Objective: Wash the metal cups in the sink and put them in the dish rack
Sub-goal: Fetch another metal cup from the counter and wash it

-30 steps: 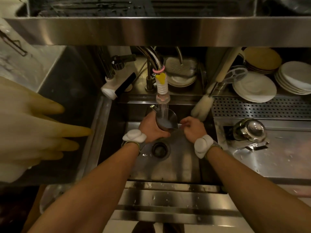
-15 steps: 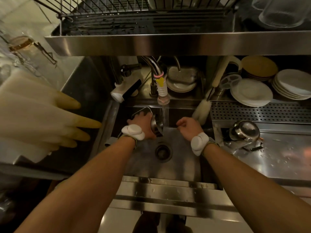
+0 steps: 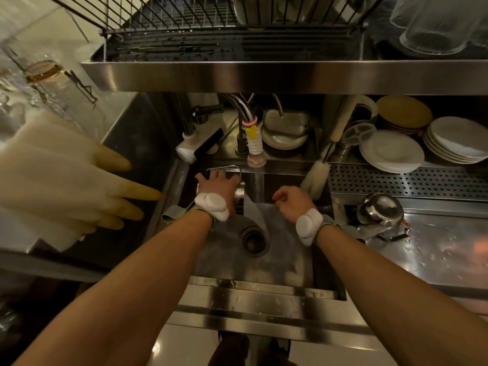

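Metal cup (image 3: 239, 192) is in the sink (image 3: 285, 260) beside the running water (image 3: 258, 183), held tight in the grip of the left hand (image 3: 216, 186), while the right hand (image 3: 291, 202) is loose and empty; wet and hard, it looks slippery, so its handle (image 3: 224, 168) seems best to hold.

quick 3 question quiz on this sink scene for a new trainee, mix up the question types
1. True or false: water is running from the faucet into the sink.
2. Which hand has its grip on the metal cup? A) left B) right C) both
3. Fill in: the right hand holds ____.

Key: 1 true. 2 A, the left hand. 3 nothing; its fingers are loosely curled.
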The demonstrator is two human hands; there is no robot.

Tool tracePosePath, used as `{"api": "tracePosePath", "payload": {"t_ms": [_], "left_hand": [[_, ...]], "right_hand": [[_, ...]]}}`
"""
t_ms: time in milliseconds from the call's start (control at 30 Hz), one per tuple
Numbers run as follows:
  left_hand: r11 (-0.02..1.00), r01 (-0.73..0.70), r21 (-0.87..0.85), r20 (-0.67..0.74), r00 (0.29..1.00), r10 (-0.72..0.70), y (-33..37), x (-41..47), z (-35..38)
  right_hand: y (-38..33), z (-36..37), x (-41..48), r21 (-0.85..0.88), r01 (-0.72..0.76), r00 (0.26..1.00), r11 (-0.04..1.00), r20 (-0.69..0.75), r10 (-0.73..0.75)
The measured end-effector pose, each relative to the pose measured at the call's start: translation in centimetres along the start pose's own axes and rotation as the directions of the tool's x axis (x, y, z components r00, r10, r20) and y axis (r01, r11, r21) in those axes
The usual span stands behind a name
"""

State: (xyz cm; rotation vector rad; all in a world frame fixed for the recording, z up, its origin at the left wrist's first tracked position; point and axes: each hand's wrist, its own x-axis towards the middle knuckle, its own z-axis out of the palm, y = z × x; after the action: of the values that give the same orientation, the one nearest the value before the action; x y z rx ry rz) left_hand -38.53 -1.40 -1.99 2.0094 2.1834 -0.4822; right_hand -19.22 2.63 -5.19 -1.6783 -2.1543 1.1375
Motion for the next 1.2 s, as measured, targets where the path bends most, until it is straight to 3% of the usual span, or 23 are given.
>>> {"api": "tracePosePath", "payload": {"t_ms": [267,333,400,433,500,600,733,833,933,1000,1100,1167,1200], "left_hand": [[0.995,-0.035,0.092,-0.065,0.997,0.041,-0.4,0.3,0.5],[1.000,-0.011,0.023,-0.061,0.998,0.012,-0.4,0.4,0.8],[0.981,0.051,-0.185,0.008,0.999,-0.051,-0.4,0.7,0.9],[0.936,0.088,-0.340,0.043,0.996,-0.078,-0.5,0.8,1.0],[0.752,0.116,-0.648,0.045,0.992,-0.115,-0.2,0.9,1.4],[0.446,0.120,-0.887,0.026,0.977,-0.211,1.1,1.1,2.0],[0.199,0.076,-0.977,0.035,0.978,-0.204,3.0,2.1,2.5],[0.037,0.057,-0.998,0.052,0.991,-0.126,3.4,2.7,2.9],[-0.082,0.130,-0.988,0.131,0.991,-0.008,2.4,2.9,3.4],[-0.052,0.162,-0.985,0.158,0.984,0.079,1.3,2.8,3.5],[0.114,0.194,-0.974,0.207,0.971,0.122,-0.6,2.5,3.7],[0.152,0.249,-0.957,0.252,0.968,0.000,-2.2,2.3,4.2],[0.123,0.283,-0.951,0.274,0.958,-0.088,-3.1,2.3,4.5]], "right_hand": [[-0.4,0.2,0.1,0.008,-0.009,1.000,1.000,0.013,0.009],[-0.4,0.2,0.1,0.012,-0.010,1.000,1.000,0.016,0.010],[-0.4,0.3,0.1,0.010,-0.015,1.000,1.000,0.023,0.015],[-0.4,0.4,0.1,0.009,-0.022,0.999,1.000,0.026,0.022],[-0.2,0.5,0.1,0.020,-0.028,0.999,0.999,0.026,0.028],[-0.2,0.6,0.0,0.045,-0.023,0.998,0.999,0.053,0.021],[-1.1,1.3,-0.4,0.205,0.023,0.998,0.979,0.051,-0.034],[-1.4,2.3,0.3,0.379,0.014,1.000,0.925,-0.026,-0.004],[-1.7,3.0,1.4,0.480,-0.004,0.994,0.877,-0.097,0.058],[-2.1,3.4,2.1,0.485,-0.007,0.994,0.875,-0.090,0.057],[-2.3,4.4,2.5,0.458,-0.033,0.996,0.888,-0.063,0.070],[-1.6,4.9,2.5,0.478,-0.061,0.986,0.876,-0.106,0.127],[-1.4,5.0,2.4,0.481,-0.069,0.981,0.874,-0.126,0.147]]}}
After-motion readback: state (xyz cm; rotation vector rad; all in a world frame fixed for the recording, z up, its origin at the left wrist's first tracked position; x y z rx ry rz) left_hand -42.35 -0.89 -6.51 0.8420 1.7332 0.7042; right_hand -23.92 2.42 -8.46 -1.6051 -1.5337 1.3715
